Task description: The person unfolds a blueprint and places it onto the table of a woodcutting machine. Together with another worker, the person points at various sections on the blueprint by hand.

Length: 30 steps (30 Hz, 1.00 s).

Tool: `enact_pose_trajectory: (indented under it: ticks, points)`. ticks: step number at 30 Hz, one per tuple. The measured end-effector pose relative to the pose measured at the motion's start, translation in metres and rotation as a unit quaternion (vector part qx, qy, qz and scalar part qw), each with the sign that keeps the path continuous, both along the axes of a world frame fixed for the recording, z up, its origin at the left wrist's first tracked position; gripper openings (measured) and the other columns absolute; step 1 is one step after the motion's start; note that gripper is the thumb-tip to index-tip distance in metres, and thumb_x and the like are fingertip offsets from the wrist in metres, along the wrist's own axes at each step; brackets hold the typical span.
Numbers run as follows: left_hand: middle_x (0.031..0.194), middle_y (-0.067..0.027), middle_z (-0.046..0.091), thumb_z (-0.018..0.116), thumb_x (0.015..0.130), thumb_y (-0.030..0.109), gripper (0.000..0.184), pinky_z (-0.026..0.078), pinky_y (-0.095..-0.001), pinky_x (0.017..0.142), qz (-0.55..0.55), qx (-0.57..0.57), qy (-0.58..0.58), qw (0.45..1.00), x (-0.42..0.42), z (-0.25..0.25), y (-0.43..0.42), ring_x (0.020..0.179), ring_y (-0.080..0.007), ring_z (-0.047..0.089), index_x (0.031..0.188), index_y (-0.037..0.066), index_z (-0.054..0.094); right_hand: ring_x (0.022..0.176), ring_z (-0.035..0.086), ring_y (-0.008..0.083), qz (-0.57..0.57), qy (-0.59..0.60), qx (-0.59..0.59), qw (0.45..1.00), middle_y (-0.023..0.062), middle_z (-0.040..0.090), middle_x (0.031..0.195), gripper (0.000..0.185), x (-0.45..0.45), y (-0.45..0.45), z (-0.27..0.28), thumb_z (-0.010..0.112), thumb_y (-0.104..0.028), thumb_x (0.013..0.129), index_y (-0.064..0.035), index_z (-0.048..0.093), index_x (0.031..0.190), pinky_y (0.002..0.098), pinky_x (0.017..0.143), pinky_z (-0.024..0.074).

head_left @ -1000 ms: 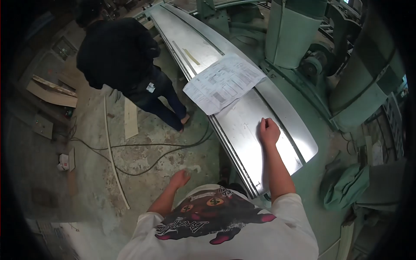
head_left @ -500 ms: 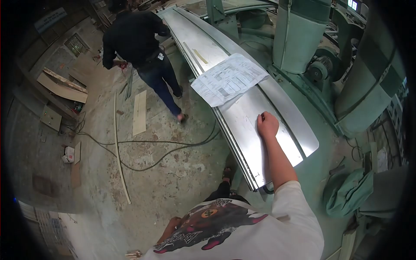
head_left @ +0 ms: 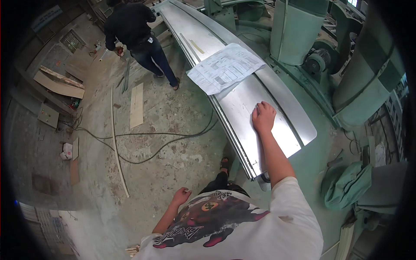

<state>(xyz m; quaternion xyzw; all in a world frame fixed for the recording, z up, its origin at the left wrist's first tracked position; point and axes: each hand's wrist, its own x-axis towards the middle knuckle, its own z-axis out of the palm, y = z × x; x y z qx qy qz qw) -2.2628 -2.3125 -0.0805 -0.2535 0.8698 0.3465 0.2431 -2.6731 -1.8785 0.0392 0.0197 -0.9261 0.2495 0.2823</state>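
My right hand (head_left: 264, 116) rests on the near part of a long, shiny metal table (head_left: 242, 125), its fingers loosely curled together; whether anything small is under them is hidden. Beyond it, printed paper sheets (head_left: 227, 68) lie across the table, apart from the hand. A thin yellowish strip (head_left: 196, 46) lies farther up the metal surface. My left hand (head_left: 181, 196) hangs beside my body at the lower middle, over the floor, with its fingers bent inward and touching nothing that I can see.
A person in dark clothes (head_left: 130, 26) stands left of the table's far end. Cables (head_left: 147, 160), a long thin strip (head_left: 114, 134) and a board (head_left: 137, 105) lie on the floor. Green machinery (head_left: 299, 34) and a green cloth bag (head_left: 346, 186) are at the right.
The other person has walked farther away toward the upper left. My left hand, mostly hidden behind my shirt half a second ago, shows again. My right hand has shifted slightly on the table.
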Motion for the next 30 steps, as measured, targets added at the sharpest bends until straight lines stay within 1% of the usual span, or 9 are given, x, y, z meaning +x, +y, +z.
enact_pose_trajectory:
  ticks: [8, 13, 17, 20, 23, 26, 28, 29, 30]
  points:
    - [0.107, -0.0227, 0.080, 0.077, 0.095, 0.053, 0.062, 0.061, -0.0434, 0.091, -0.021, 0.008, -0.060, 0.998, 0.018, -0.019, -0.020, 0.101, -0.0346, 0.079, 0.131, 0.002, 0.072, 0.152, 0.047, 0.0352, -0.010, -0.094, 0.052, 0.994, 0.0152, 0.059, 0.157, 0.042, -0.006, -0.004, -0.006, 0.067, -0.031, 0.099, -0.0069, 0.071, 0.134, 0.0560, 0.129, 0.0275]
    - [0.111, -0.0252, 0.080, 0.076, 0.093, 0.055, 0.067, 0.061, -0.0452, 0.093, -0.019, -0.009, -0.117, 0.993, 0.008, -0.020, -0.043, 0.104, -0.0372, 0.079, 0.133, 0.001, 0.072, 0.152, 0.047, 0.0356, -0.010, -0.092, 0.061, 0.994, 0.0158, 0.059, 0.157, 0.041, -0.009, -0.004, -0.006, 0.067, -0.029, 0.100, -0.0072, 0.072, 0.133, 0.0561, 0.128, 0.0287]
    - [0.110, -0.0250, 0.080, 0.076, 0.093, 0.055, 0.067, 0.061, -0.0455, 0.094, -0.045, -0.017, -0.094, 0.994, -0.026, -0.028, -0.061, 0.106, -0.0377, 0.079, 0.133, 0.001, 0.072, 0.152, 0.047, 0.0363, -0.013, -0.085, 0.059, 0.994, 0.0167, 0.059, 0.156, 0.040, -0.010, -0.007, -0.009, 0.067, -0.028, 0.099, -0.0064, 0.072, 0.132, 0.0560, 0.129, 0.0283]
    - [0.109, -0.0250, 0.080, 0.076, 0.094, 0.055, 0.066, 0.061, -0.0455, 0.094, -0.064, 0.004, -0.062, 0.996, -0.075, -0.028, -0.072, 0.106, -0.0387, 0.079, 0.133, 0.002, 0.072, 0.151, 0.048, 0.0370, -0.010, -0.098, 0.044, 0.994, 0.0180, 0.060, 0.155, 0.038, -0.010, -0.009, -0.001, 0.068, -0.027, 0.098, -0.0058, 0.073, 0.130, 0.0557, 0.129, 0.0280]
    - [0.110, -0.0245, 0.080, 0.076, 0.095, 0.055, 0.065, 0.060, -0.0446, 0.094, -0.075, -0.012, -0.095, 0.993, -0.110, -0.037, -0.096, 0.106, -0.0387, 0.078, 0.133, 0.002, 0.071, 0.148, 0.052, 0.0371, -0.018, -0.086, 0.021, 0.996, 0.0179, 0.065, 0.149, 0.032, -0.013, -0.014, 0.005, 0.070, -0.024, 0.097, -0.0051, 0.074, 0.123, 0.0551, 0.127, 0.0302]
    - [0.109, -0.0238, 0.080, 0.076, 0.095, 0.055, 0.065, 0.060, -0.0443, 0.095, -0.051, 0.038, -0.071, 0.995, -0.164, -0.039, -0.122, 0.106, -0.0387, 0.078, 0.133, 0.002, 0.070, 0.144, 0.056, 0.0363, -0.033, -0.068, 0.004, 0.997, 0.0167, 0.068, 0.144, 0.027, -0.019, -0.016, 0.004, 0.072, -0.021, 0.095, -0.0050, 0.076, 0.116, 0.0540, 0.125, 0.0335]
    - [0.107, -0.0232, 0.080, 0.075, 0.096, 0.055, 0.065, 0.059, -0.0451, 0.095, -0.108, 0.007, -0.078, 0.991, -0.199, -0.021, -0.137, 0.107, -0.0377, 0.078, 0.132, 0.001, 0.068, 0.144, 0.055, 0.0356, -0.042, -0.076, -0.017, 0.996, 0.0165, 0.066, 0.146, 0.027, -0.020, -0.018, 0.002, 0.071, -0.022, 0.096, -0.0045, 0.075, 0.117, 0.0542, 0.126, 0.0336]
    - [0.107, -0.0232, 0.080, 0.075, 0.096, 0.055, 0.065, 0.059, -0.0451, 0.095, -0.116, 0.006, -0.082, 0.990, -0.218, -0.013, -0.145, 0.107, -0.0377, 0.078, 0.132, 0.001, 0.068, 0.140, 0.057, 0.0360, -0.044, -0.050, -0.008, 0.998, 0.0152, 0.067, 0.142, 0.025, -0.021, -0.019, 0.000, 0.073, -0.019, 0.095, -0.0051, 0.075, 0.115, 0.0535, 0.122, 0.0376]
    - [0.106, -0.0233, 0.080, 0.075, 0.096, 0.055, 0.065, 0.059, -0.0456, 0.095, -0.128, 0.011, -0.079, 0.989, -0.237, -0.007, -0.155, 0.108, -0.0379, 0.078, 0.133, 0.002, 0.068, 0.140, 0.057, 0.0360, -0.052, -0.053, -0.009, 0.997, 0.0152, 0.067, 0.142, 0.025, -0.021, -0.022, 0.002, 0.073, -0.019, 0.095, -0.0051, 0.075, 0.115, 0.0535, 0.122, 0.0376]
